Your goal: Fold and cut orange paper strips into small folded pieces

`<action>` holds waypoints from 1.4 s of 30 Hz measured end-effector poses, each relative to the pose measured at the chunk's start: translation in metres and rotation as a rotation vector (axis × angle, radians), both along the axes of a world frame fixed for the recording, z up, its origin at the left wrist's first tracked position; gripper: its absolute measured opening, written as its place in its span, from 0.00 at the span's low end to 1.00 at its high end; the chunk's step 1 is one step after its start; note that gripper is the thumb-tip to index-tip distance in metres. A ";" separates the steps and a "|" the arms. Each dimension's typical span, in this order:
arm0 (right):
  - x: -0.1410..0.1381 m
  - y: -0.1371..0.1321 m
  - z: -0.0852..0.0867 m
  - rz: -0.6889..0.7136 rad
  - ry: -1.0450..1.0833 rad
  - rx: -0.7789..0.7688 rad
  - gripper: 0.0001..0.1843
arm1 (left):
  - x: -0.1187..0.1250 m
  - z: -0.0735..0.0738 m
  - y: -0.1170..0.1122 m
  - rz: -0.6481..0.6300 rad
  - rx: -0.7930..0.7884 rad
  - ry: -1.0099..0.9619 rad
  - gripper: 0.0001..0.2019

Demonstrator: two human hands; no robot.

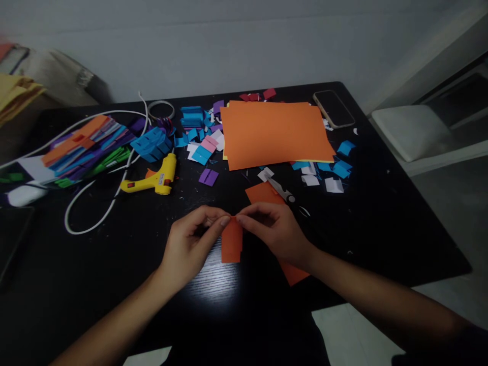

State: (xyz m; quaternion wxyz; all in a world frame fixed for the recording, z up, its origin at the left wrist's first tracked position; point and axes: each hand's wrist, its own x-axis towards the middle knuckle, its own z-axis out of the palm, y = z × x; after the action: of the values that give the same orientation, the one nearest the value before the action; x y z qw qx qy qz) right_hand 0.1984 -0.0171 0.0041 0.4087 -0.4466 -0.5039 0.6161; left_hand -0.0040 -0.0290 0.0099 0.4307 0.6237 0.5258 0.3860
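Using the orange sheet stack (274,132) as landmark: yellow glue gun (166,175) and looped white cable (78,232) to its left, phone (334,109) off its upper right corner. Below it, scissors (282,190) overlap an orange strip (263,192) — the right hand (278,231) covers part of that. Folded paper scraps (342,169) (blue and white ones) crowd its right side.

The small orange piece (231,244), matte and rectangular, is below the stack — left hand (190,244) and right pinch its top edge, fingertips close together. Streaky dark tabletop (114,264) spreads lower left.
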 end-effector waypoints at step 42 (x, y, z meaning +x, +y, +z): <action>0.000 0.000 -0.003 0.060 0.100 0.009 0.17 | 0.002 0.003 0.008 0.077 -0.210 -0.189 0.11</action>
State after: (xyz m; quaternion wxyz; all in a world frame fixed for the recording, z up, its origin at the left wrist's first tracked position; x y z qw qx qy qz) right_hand 0.1986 -0.0174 0.0013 0.4168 -0.3978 -0.4988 0.6475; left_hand -0.0015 -0.0206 0.0133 0.5259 0.5154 0.5440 0.4022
